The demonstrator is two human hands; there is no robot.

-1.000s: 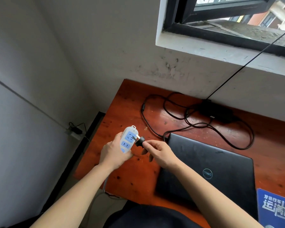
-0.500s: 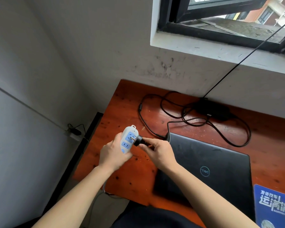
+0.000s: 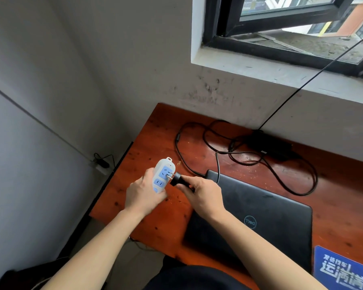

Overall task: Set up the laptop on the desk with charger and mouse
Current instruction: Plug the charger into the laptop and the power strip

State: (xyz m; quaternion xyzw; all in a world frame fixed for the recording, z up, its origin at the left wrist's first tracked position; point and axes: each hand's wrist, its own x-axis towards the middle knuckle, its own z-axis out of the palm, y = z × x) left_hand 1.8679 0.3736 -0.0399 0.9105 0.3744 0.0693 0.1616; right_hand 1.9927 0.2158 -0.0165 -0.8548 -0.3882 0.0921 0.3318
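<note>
My left hand (image 3: pixel 144 194) grips a white power strip (image 3: pixel 163 174) with blue sockets, held upright above the desk's left part. My right hand (image 3: pixel 203 194) pinches the charger's black plug (image 3: pixel 175 179), whose metal prongs touch the upper blue socket. The closed black laptop (image 3: pixel 266 214) lies on the red-brown wooden desk (image 3: pixel 155 218) under my right forearm. The black charger brick (image 3: pixel 270 146) sits at the back by the wall, its cable (image 3: pixel 197 147) looping across the desk to the laptop's rear corner. No mouse is in view.
A blue mouse pad with white lettering (image 3: pixel 342 268) lies at the desk's front right. A thin black wire (image 3: pixel 314 69) runs from the window down behind the desk. A small wall socket with a plug (image 3: pixel 101 164) is low on the left wall.
The plug's prongs have stayed at the upper socket while the view drifted. The cable slack near the laptop's rear corner has shifted.
</note>
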